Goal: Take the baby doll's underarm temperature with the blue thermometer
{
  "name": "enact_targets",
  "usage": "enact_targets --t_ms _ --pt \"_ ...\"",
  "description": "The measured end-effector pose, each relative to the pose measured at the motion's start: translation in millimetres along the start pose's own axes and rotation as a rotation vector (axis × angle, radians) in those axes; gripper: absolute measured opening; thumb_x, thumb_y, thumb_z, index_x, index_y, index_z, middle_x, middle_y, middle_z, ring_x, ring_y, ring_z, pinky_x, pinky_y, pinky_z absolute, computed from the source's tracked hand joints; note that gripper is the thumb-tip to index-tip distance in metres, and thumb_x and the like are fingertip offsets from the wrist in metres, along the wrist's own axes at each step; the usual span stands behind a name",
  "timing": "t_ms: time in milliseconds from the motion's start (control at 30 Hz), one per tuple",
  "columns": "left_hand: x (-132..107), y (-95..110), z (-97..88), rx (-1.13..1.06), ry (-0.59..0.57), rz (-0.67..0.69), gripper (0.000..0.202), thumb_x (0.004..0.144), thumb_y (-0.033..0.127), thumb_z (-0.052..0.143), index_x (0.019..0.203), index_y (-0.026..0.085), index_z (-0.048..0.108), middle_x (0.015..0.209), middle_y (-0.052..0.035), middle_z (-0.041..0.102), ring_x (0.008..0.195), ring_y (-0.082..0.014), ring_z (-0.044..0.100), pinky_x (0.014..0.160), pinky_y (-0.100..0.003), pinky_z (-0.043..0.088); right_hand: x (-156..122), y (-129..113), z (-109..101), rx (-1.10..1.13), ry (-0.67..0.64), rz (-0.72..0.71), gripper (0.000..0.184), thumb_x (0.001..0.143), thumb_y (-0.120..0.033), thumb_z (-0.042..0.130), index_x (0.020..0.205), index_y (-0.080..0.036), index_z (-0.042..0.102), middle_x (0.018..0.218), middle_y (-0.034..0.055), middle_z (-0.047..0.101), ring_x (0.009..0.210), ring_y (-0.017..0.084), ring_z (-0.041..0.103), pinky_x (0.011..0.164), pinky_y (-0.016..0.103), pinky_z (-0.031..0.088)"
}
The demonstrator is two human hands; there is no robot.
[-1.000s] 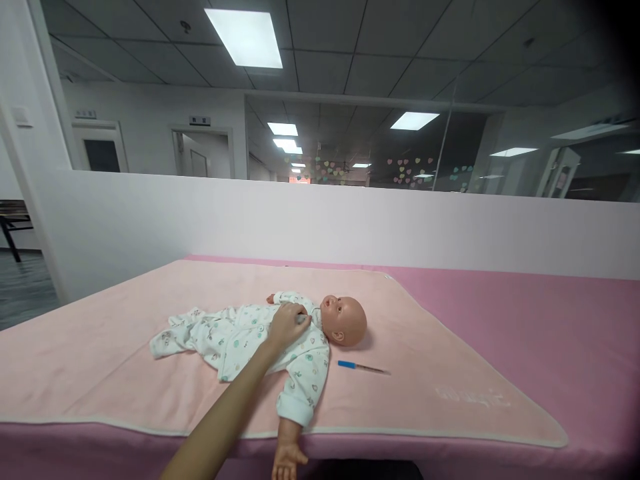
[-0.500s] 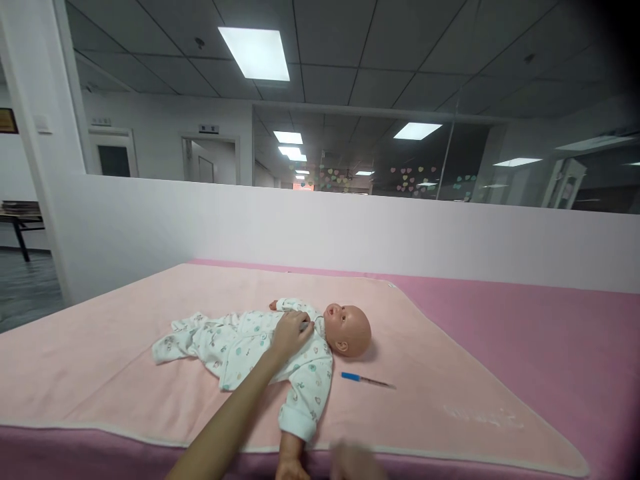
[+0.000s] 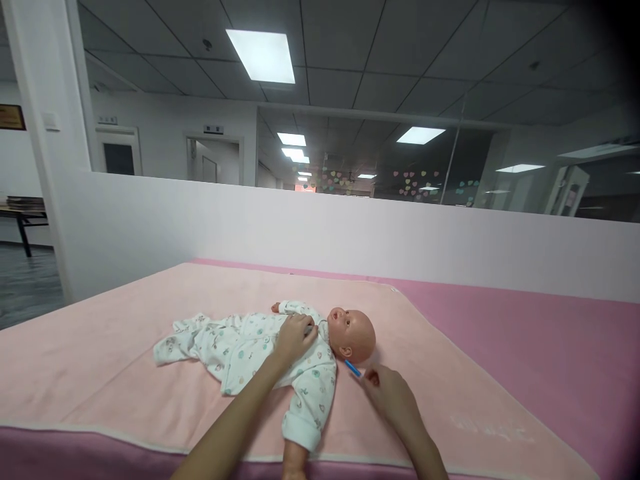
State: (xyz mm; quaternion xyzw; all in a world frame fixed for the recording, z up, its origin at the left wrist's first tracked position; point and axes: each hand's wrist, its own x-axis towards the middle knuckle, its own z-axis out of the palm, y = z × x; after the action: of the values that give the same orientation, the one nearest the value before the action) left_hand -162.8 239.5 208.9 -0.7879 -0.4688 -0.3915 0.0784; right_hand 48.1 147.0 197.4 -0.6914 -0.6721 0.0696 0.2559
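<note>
A baby doll [image 3: 351, 335] lies on its back, head to the right, in a white patterned baby suit [image 3: 250, 347]. My left hand [image 3: 296, 339] rests on its upper chest with the fingers curled. Between those fingers a small grey thing shows, mostly hidden. Close to the doll's head, my right hand [image 3: 387, 393] pinches a slim pen-like stick with a blue end [image 3: 353, 368]. The blue end points up and left, just below the doll's ear; the rest of the stick is covered by my fingers.
Under the doll a peach-pink mat [image 3: 110, 347] covers much of a darker pink padded surface [image 3: 540, 333]. A low white wall [image 3: 350, 233] with glass above it closes off the far side. At far left stands a table [image 3: 23, 213] with a stack on it.
My right hand has come up from the bottom edge and taken hold of the blue-ended stick, which lay on the mat. The stick is now tilted. My left hand stays on the doll's chest.
</note>
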Motion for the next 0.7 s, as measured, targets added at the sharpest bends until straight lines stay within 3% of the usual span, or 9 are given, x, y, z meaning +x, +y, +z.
enact_targets --t_ms 100,233,400,500,600,700 --pt "-0.1 -0.3 0.8 0.006 0.006 -0.003 0.017 0.077 0.027 0.039 0.068 0.019 0.050 0.072 -0.0005 0.057 0.069 -0.0136 0.047 0.066 -0.027 0.032 0.6 -19.3 -26.1 0.226 0.083 -0.039 0.026 0.073 -0.042 0.045 0.070 -0.020 0.059 0.067 0.0014 0.062 0.061 0.012 0.055 0.053 0.019 0.035" --pt "-0.4 -0.5 1.0 0.000 0.006 -0.001 0.017 0.078 0.026 0.039 0.069 0.018 0.051 0.072 -0.0010 0.057 0.069 -0.0134 0.048 0.066 -0.027 0.032 2.7 -38.4 -43.0 0.264 0.115 -0.104 0.030 0.068 -0.046 0.049 0.062 -0.018 0.060 0.065 0.0034 0.062 0.058 0.012 0.054 0.052 0.019 0.036" --pt "-0.1 0.2 0.1 -0.007 -0.017 -0.004 0.017 0.078 0.025 0.038 0.069 0.018 0.051 0.074 -0.0013 0.057 0.070 -0.0136 0.048 0.066 -0.027 0.033 6.3 -25.7 -22.4 0.359 0.125 -0.125 0.022 0.067 -0.033 0.049 0.063 -0.017 0.062 0.068 0.0045 0.062 0.062 0.014 0.055 0.055 0.021 0.039" --pt "0.0 0.6 -0.2 -0.009 -0.018 -0.008 0.018 0.078 0.025 0.037 0.069 0.018 0.051 0.073 -0.0014 0.057 0.071 -0.0136 0.048 0.067 -0.027 0.033 5.1 -10.9 -8.4 0.522 0.139 -0.040 0.021 0.065 -0.031 0.049 0.071 -0.016 0.063 0.065 0.0032 0.061 0.059 0.014 0.056 0.054 0.022 0.043" --pt "-0.1 0.7 -0.1 0.004 -0.019 -0.002 0.018 0.078 0.025 0.037 0.069 0.018 0.051 0.073 -0.0013 0.057 0.070 -0.0137 0.048 0.067 -0.027 0.033 0.7 -5.2 -7.1 0.694 0.228 0.049 0.031 0.064 -0.034 0.053 0.087 -0.015 0.060 0.065 0.0021 0.060 0.055 0.014 0.055 0.050 0.023 0.045" --pt "-0.2 0.8 -0.3 0.006 -0.017 0.004 0.017 0.078 0.025 0.038 0.069 0.018 0.051 0.073 -0.0009 0.058 0.070 -0.0133 0.049 0.067 -0.027 0.033 -4.3 -9.2 -9.6 0.740 0.358 0.065 0.036 0.065 -0.041 0.055 0.088 -0.014 0.059 0.058 0.0004 0.056 0.048 0.012 0.051 0.047 0.022 0.044"
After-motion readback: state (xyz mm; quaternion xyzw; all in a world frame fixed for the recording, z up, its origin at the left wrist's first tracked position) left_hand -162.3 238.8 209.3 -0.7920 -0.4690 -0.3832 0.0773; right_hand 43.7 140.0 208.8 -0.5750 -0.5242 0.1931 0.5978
